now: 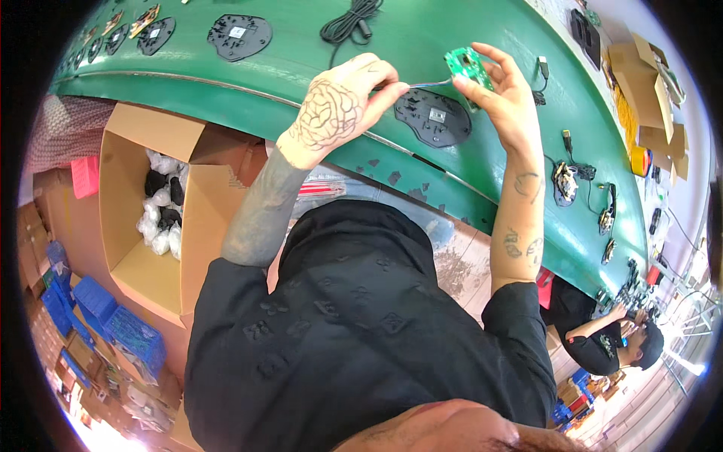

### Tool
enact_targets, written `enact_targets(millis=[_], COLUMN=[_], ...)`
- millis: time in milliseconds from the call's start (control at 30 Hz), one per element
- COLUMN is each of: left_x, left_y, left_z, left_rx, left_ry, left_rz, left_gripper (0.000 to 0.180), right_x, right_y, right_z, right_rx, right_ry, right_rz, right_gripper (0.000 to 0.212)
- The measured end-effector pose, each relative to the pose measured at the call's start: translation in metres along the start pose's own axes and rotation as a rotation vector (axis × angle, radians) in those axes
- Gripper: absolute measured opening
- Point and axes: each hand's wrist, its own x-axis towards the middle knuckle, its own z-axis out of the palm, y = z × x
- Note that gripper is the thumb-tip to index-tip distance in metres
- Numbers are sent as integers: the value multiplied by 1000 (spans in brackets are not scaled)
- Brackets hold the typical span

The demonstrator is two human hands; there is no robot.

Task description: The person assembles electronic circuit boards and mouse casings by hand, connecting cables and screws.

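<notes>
Overhead — small green circuit board [468,66], thin wire attached.

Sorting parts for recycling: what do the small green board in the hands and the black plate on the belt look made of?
The green board looks like rigid laminate circuit board, glossy green with small pale parts. The black plate looks like matte moulded plastic with raised ribs, though metal can't be ruled out.

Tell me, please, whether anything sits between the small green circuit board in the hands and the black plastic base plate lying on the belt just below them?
Nothing visible does. The green circuit board is pinched in the right hand, its wire held by the left hand, with only bare belt around the black base plate.
</notes>
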Motion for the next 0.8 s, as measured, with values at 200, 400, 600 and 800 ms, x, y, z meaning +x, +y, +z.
enact_targets(millis=[200,400,600,800], left_x=[-5,4,13,18], left_y=[4,7,-1,-13], left_z=[12,14,23,23], left_rx=[136,214,200,174], left_ry=[-111,-276,-322,-414], left_rz=[-89,-153,-83,85], left_gripper=[15,16,12,24], right_x=[-5,-6,-6,-7], right_y=[27,30,29,26], right_z=[-1,3,9,4], right_rx=[-103,-526,-772,-928], right_ry=[23,149,324,331], right_rz=[-48,-145,-380,-248], right_gripper=[60,58,55,52])
